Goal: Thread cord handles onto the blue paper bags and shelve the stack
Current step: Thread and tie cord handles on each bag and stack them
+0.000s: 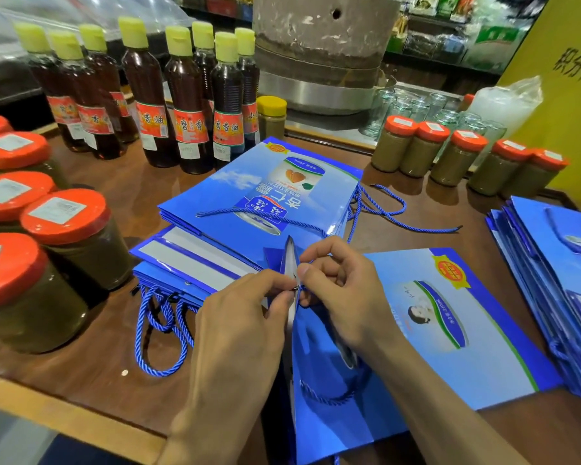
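bag (450,330) — long axis sideways, mouth leftward | left fingers (277,284) pinch cord tip (296,289)

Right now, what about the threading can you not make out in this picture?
Head view:
1. The hole and cord end: covered by fingertips of the left hand and right hand, which pinch the blue bag at its raised edge.
2. The right stack: cut off by the frame edge, so no count.
3. Small print on the bottle labels: too small.
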